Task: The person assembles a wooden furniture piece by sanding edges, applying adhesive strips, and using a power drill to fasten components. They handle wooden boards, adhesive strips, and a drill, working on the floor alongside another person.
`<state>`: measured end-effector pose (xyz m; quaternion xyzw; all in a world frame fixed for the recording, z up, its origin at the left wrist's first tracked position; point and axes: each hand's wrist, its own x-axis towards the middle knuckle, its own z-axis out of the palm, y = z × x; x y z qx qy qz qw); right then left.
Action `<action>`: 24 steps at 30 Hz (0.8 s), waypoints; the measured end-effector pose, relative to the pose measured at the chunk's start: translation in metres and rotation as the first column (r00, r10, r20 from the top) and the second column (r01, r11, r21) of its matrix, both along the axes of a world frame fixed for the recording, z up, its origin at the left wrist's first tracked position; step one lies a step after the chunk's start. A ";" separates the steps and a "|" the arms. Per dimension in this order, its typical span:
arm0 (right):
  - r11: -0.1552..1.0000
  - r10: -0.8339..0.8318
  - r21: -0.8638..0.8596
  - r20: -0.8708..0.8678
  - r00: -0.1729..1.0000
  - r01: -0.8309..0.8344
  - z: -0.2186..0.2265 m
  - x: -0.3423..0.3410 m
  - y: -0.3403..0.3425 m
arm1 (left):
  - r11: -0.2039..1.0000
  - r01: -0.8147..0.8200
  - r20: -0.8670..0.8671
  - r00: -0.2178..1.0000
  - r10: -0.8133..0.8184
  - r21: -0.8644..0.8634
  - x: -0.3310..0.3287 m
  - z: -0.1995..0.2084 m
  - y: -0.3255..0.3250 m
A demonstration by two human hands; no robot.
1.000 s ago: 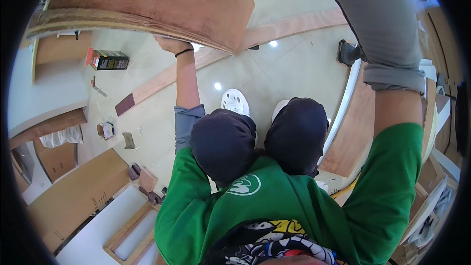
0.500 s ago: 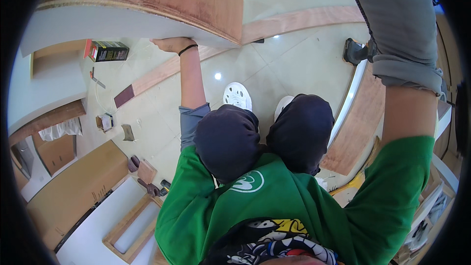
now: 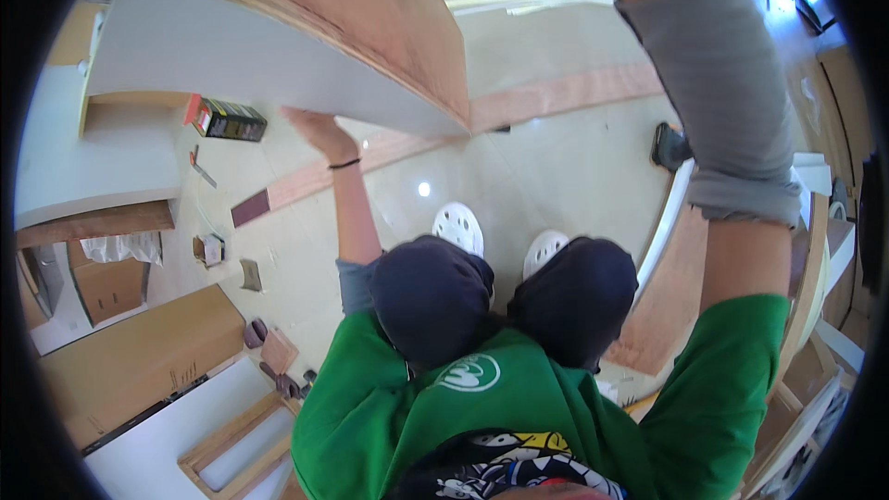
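A large board piece (image 3: 250, 46) with a pale white face, layered wooden edge and reddish-brown wood side (image 3: 370, 9) rises at the upper left. My left hand (image 3: 319, 134) is just below its white face, fingers stretched out and a little blurred, a dark band round the wrist. I see nothing in its fingers; whether the fingertips touch the board I cannot tell. My right arm, its grey sleeve (image 3: 741, 83) pushed up, reaches past the top edge, and the hand is out of view.
A long wooden strip (image 3: 574, 88) lies across the tiled floor beneath the board. On the left are a dark box (image 3: 231, 120), a cutter knife (image 3: 202, 167) and a cardboard panel (image 3: 139, 370). A dark tool base (image 3: 669, 146) and reddish plank (image 3: 662, 296) are at right.
My left hand has come off the board's lower edge and straightened its fingers. The right arm reaches further up. The view has shifted, showing more of the board's white face.
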<state>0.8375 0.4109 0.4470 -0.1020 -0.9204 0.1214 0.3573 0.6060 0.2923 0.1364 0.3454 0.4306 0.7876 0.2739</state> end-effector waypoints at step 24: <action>0.830 -0.395 -0.558 -0.615 0.683 -0.023 -0.137 0.092 -0.099 | 0.970 0.089 -0.251 0.967 -0.030 0.227 0.027 0.186 -0.001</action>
